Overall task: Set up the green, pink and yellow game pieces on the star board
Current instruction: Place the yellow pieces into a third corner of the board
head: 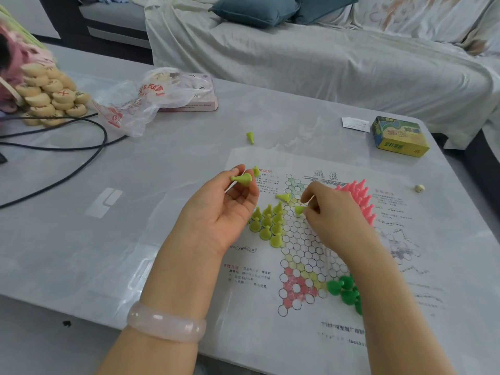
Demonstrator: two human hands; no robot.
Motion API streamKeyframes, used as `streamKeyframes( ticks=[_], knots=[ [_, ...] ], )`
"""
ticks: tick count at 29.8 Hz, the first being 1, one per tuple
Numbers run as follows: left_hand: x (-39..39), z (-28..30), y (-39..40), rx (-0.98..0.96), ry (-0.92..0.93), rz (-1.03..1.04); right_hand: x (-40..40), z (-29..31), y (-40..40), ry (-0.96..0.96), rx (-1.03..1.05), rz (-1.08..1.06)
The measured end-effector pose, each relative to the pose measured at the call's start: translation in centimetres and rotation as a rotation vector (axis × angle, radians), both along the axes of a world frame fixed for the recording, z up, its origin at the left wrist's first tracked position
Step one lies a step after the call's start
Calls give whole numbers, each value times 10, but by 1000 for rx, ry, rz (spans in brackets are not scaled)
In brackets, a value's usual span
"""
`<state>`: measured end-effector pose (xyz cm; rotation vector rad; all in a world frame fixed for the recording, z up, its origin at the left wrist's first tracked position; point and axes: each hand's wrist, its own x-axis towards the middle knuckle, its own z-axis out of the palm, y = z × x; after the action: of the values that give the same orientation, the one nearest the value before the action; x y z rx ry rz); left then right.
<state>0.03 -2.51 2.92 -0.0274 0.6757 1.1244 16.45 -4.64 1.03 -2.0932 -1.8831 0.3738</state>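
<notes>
While the paper star board (311, 247) lies flat on the grey table (135, 212), both hands are busy with yellow-green pieces. They're little cone-shaped pawns with a round knob on top, kinda matte plastic. The left hand (224, 209) is palm up, thumb and fingers pinched on one yellow piece (241, 179) lying sideways, and a second piece (256, 171) pokes up just behind the fingertips; can't tell if it's held or not. The right hand (335, 212) has its fingers curled tight around another yellow pawn (299, 210), tipped sideways right over the board's circles.

A cluster of yellow pawns (267, 223) stands upright on the left point of the star. One more (283, 197) lies on its side near the top point, and a stray (250, 137) sits off the board on the table. Pink pawns (357, 193) are packed on the upper right point, partly hidden by the right hand. Dark green ones (343, 289) are bunched at the lower right, beside the forearm.
</notes>
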Motion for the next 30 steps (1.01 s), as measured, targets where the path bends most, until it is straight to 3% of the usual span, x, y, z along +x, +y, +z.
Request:
streamKeyframes(
  ticks=[30],
  knots=[
    [7,1,2,0,-3,15,-20,-21,16,94,64,-83]
  ],
)
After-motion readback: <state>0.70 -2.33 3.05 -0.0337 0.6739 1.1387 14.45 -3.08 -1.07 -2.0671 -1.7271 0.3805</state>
